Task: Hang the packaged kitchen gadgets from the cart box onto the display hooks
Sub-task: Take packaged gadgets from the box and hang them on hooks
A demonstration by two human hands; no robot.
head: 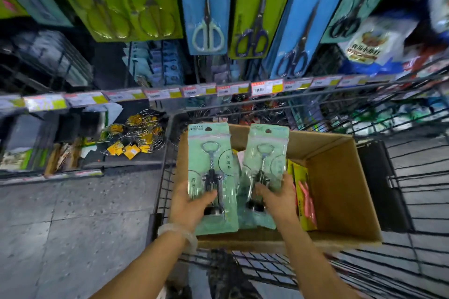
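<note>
Over the open cardboard box (340,184) in the cart, each hand holds a mint-green corkscrew package. My left hand (188,204) grips the lower part of the left package (211,153), thumb across its front. My right hand (279,198) grips the lower part of the right package (266,150), which overlaps more mint packs beneath it. Both packages stand upright with their hang holes at the top. Yellow packs with pink items (305,198) lie in the box to the right.
The wire cart (413,201) surrounds the box. Packaged scissors (207,14) hang on hooks above, over a rail of price tags (266,87). Wire whisks with yellow tags (136,136) lie on a low shelf at left. Grey floor tiles (73,226) fill the lower left.
</note>
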